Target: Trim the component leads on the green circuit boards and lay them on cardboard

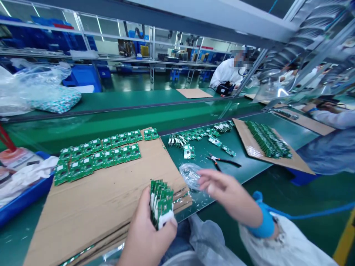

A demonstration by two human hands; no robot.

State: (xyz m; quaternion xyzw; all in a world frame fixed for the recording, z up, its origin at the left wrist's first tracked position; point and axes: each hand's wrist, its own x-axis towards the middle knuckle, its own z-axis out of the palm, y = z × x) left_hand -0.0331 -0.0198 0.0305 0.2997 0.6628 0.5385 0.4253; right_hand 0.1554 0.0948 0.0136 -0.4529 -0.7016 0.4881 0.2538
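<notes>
My left hand grips a small stack of green circuit boards upright, with a white piece at the stack's lower end. My right hand, a blue strap at its wrist, has its fingers spread and holds nothing. Its fingertips are at or just over a clear plastic bag, and I cannot tell whether they touch it. Beneath my left hand lies a stack of brown cardboard sheets. Rows of green circuit boards are laid out on the cardboard's far part.
Black-handled pliers and loose boards lie on the green workbench. Cardboard with packed boards sits to the right. A blue bin holds white cloth at left. Co-workers in white sit beyond a glass divider.
</notes>
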